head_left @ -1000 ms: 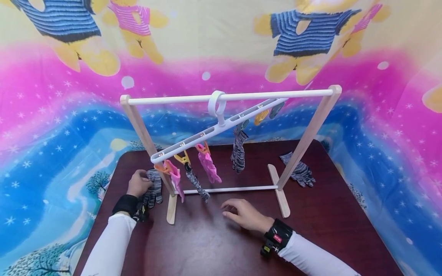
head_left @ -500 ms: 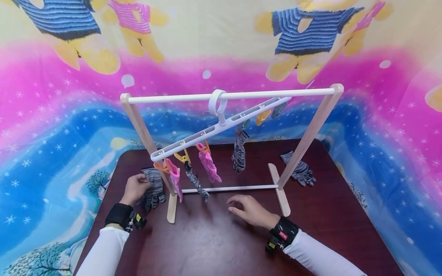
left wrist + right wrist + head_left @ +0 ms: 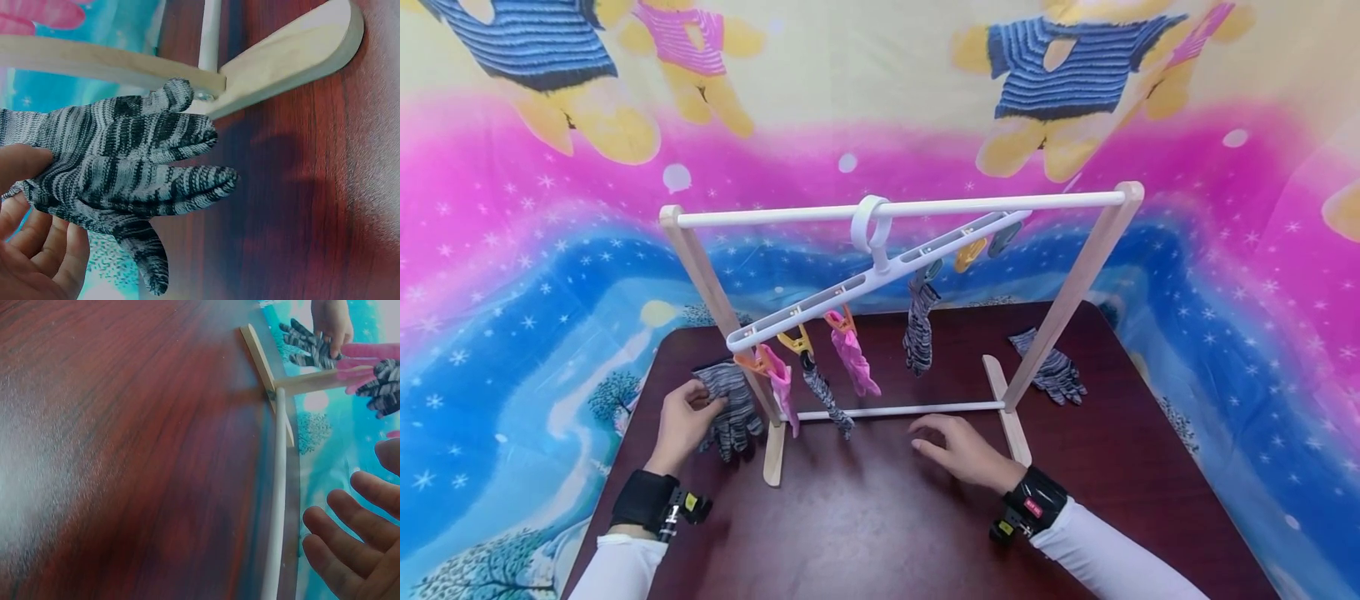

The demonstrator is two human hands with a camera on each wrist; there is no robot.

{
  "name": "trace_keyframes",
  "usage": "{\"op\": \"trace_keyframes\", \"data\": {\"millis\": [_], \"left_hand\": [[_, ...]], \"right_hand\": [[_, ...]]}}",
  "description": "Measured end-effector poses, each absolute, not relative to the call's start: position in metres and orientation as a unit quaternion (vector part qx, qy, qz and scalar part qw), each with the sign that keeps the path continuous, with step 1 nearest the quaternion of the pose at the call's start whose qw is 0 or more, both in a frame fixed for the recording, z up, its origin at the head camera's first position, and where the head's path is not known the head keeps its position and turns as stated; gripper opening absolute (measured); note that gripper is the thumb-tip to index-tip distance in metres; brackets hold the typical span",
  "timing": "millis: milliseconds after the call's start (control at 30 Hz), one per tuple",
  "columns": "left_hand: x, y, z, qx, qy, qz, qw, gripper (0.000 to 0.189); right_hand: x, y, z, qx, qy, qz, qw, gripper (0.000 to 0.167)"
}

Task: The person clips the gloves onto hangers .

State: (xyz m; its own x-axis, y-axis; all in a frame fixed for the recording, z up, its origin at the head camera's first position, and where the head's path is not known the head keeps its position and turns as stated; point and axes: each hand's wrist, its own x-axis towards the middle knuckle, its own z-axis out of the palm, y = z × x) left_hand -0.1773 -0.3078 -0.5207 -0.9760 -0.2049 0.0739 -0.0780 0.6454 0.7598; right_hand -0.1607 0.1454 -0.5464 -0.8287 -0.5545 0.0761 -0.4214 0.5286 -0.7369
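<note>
My left hand (image 3: pixel 683 421) pinches a black-and-grey striped knit glove (image 3: pixel 733 408) between thumb and fingers, beside the rack's left leg. In the left wrist view the glove (image 3: pixel 137 150) is held by its cuff end, fingers spread toward the wooden foot. My right hand (image 3: pixel 966 454) hovers in front of the rack's lower bar, holding nothing, its fingers loosely bent. A white hanger (image 3: pixel 882 267) hangs tilted from the rack, left end low. Clipped on it are a pink glove (image 3: pixel 780 390), a striped glove (image 3: pixel 826 393), another pink glove (image 3: pixel 854 360) and another striped glove (image 3: pixel 919 329).
The wooden rack (image 3: pixel 1078 287) with white bars (image 3: pixel 775 215) stands on a dark red table (image 3: pixel 865 525). Another striped glove (image 3: pixel 1058 375) lies by its right leg. A yellow clip (image 3: pixel 970 254) and a grey clip (image 3: pixel 1002 239) hang at the hanger's high end. Printed cloth surrounds the table.
My left hand has drawn a little left and nearer with the striped glove, which now shows more fully. My right hand has drifted to the right.
</note>
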Motion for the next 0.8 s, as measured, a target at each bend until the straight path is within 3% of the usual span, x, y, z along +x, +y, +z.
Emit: {"op": "trace_keyframes", "data": {"millis": [467, 800], "left_hand": [[-0.146, -0.287, -0.502, 0.032, -0.877, -0.453, 0.155, 0.016], [-0.132, -0.281, -0.498, 0.032, -0.858, -0.485, 0.165, 0.014]], "right_hand": [[-0.164, 0.159, -0.533, -0.260, 0.882, -0.390, 0.053, 0.024], [-0.183, 0.180, -0.493, -0.239, 0.867, -0.437, 0.001, 0.022]]}}
